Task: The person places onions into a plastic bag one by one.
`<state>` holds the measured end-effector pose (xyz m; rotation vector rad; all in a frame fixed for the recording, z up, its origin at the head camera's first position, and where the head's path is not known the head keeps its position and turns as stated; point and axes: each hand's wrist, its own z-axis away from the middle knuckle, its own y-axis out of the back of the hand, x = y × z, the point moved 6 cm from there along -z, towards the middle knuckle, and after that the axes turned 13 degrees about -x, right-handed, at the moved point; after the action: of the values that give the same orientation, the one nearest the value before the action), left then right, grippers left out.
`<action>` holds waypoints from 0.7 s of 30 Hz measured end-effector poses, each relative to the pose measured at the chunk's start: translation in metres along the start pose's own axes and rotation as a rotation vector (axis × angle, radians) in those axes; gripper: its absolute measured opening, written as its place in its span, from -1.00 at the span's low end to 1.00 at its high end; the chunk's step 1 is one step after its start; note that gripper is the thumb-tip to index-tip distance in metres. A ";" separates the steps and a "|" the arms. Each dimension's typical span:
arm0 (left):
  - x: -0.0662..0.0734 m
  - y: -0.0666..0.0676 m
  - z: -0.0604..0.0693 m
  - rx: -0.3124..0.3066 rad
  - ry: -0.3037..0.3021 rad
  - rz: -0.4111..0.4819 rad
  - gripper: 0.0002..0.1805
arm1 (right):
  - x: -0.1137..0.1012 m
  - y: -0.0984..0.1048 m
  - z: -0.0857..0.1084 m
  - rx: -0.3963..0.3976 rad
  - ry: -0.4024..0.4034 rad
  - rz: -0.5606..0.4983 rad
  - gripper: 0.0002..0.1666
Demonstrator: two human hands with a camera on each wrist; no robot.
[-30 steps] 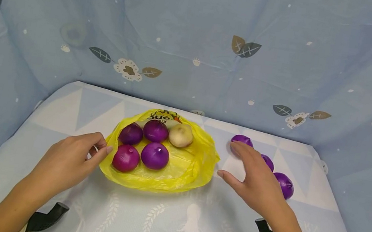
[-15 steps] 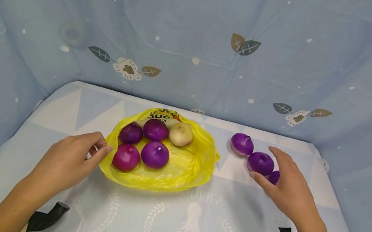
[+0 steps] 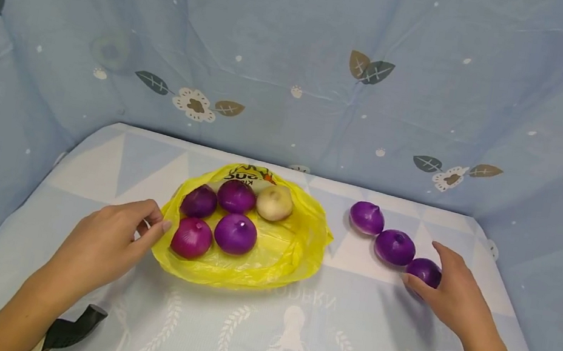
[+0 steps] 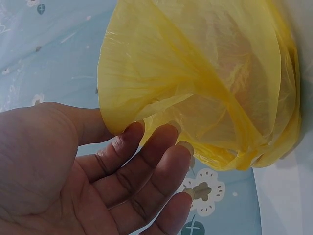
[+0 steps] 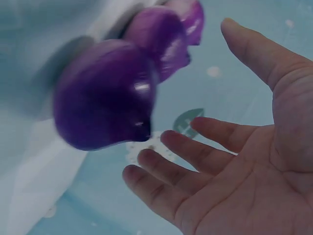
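Note:
A yellow plastic bag (image 3: 267, 265) lies with its mouth open, holding several purple onions (image 3: 235, 234) and one pale yellow onion (image 3: 274, 203). At its left edge my left hand (image 3: 102, 242) pinches the rim between thumb and index finger; the left wrist view shows the film of the bag (image 4: 195, 73) at those fingertips. Three purple onions stand in a slanting row on the right: the far one (image 3: 366, 218), the middle one (image 3: 394, 247) and the near one (image 3: 423, 271). Around the near onion my right hand (image 3: 460, 302) is spread, thumb and fingers apart, not gripping it in the right wrist view.
A patterned cloth covers the table (image 3: 246, 329), and a blue curtain (image 3: 290, 48) with leaves and flowers rises behind and at both sides. Black straps or mounts (image 3: 75, 328) are at both wrists.
My right hand has moved rightward from beside the bag, past the far and middle onions to the near one, uncovering the row. My left hand has stayed at the bag's rim.

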<state>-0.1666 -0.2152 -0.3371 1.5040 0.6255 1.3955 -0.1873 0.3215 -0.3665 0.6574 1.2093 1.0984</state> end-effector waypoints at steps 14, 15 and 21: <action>0.000 -0.001 0.000 -0.007 0.007 0.005 -0.88 | 0.039 -0.023 -0.012 -0.108 -0.140 -0.058 0.34; 0.000 -0.001 0.000 -0.009 0.009 0.005 -0.88 | 0.040 -0.023 -0.013 -0.112 -0.145 -0.061 0.36; -0.001 0.000 -0.001 -0.007 0.013 -0.001 -0.86 | 0.045 -0.029 -0.014 -0.132 -0.169 -0.080 0.39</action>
<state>-0.1674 -0.2158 -0.3373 1.4893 0.6289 1.4063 -0.1927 0.3501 -0.4140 0.5829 1.0009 1.0252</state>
